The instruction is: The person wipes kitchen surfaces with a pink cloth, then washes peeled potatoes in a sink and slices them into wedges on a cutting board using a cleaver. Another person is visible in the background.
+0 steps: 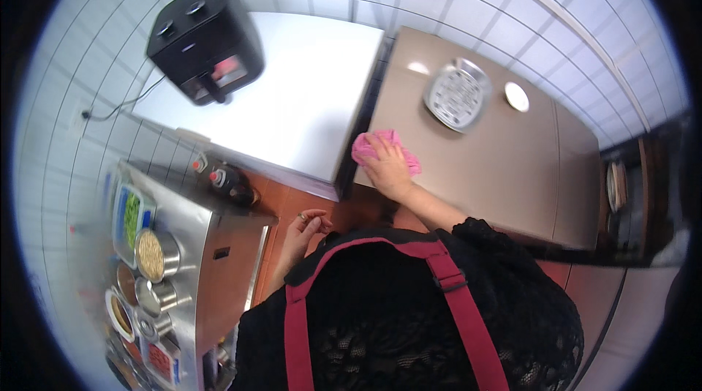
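A bunched pink cloth [412, 162] lies on the near left corner of the beige tabletop [493, 171]. My right hand [388, 167] rests over this cloth, its fingers spread on top and pressing it against the surface. Low beside my body, above the orange tiled floor, my left hand [307, 229] hangs with loosely bent fingers and a ring on one of them; nothing is in it. Farther back on the beige top sits a silver tray with a perforated insert [456, 96]. A small white dish [516, 97] is to its right.
A black air fryer [205, 42] stands on the white counter [307, 89], its cord running to the wall. Two large dark bottles with red caps [226, 178] are below. At left, a steel counter [186, 232] bears a metal pot of grain-like food [151, 255] and several food containers.
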### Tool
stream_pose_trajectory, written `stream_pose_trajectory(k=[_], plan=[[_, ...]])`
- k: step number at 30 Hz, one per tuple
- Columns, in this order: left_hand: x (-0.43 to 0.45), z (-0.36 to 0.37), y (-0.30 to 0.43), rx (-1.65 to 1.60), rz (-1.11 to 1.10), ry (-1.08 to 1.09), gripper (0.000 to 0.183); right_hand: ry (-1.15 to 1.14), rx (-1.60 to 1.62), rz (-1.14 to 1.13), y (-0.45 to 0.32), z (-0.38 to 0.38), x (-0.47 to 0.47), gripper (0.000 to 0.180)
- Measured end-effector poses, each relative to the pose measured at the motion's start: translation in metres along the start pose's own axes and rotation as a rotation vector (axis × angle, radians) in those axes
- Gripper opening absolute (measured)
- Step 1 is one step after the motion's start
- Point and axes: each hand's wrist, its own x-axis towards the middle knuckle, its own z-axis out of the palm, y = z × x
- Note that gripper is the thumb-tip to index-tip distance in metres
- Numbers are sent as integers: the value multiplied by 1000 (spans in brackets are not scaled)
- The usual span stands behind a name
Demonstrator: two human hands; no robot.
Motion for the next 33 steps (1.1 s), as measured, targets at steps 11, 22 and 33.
stream_pose_trajectory(k=[11, 22, 33], plan=[[-66, -25, 1, -171, 103, 525, 26, 11, 244, 176, 114, 29, 195, 28], [-120, 15, 1, -298, 151, 1159, 26, -183, -141, -186, -25, 169, 274, 42], [-151, 60, -9, -358, 174, 1427, 27, -571, 487, -621, -253, 230, 345, 34]])
